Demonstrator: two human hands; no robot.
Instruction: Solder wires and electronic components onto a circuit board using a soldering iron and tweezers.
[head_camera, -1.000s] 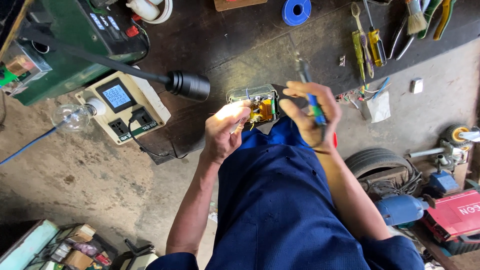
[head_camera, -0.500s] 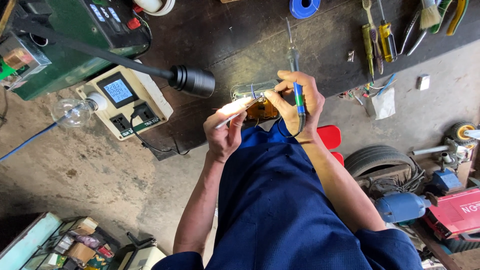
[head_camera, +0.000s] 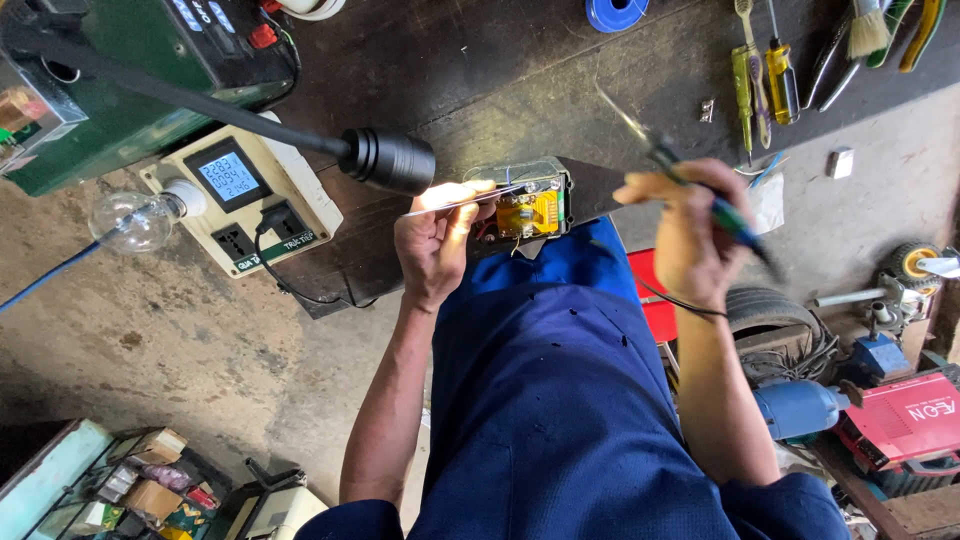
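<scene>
Head cam looked straight down at a person in blue work clothes sitting at a dark, scuffed desk (head_camera: 480, 70). Left hand (head_camera: 435, 240) had its fingers pinched shut on a thin strand of solder wire (head_camera: 470, 198), the free end reaching right to touch the top of a small open electronic box (head_camera: 525, 200) with an orange-yellow board showing inside. That box sat at the near edge of the desk, right above the blue lap and lit up by a black gooseneck lamp (head_camera: 385, 160) hanging just to its left.

Right hand (head_camera: 690, 235) was up and off to the right, well apart from the box, fingers wrapped closed around a soldering iron (head_camera: 690, 180) with a blue-green handle, tip pointing up-left over the desk and a black cord trailing down by the wrist.

Other stuff around: a cream power meter socket (head_camera: 240, 205) with a lit screen and a plug in it, a clear light bulb (head_camera: 135, 220) stuck out its left side, and a green machine (head_camera: 130, 70) behind it. Up top there was a blue tape roll (head_camera: 615, 14), plus yellow screwdrivers (head_camera: 765, 70) and a brush (head_camera: 868, 30) at the right. A red box-shaped machine (head_camera: 905, 420) sat on the floor at lower right.
</scene>
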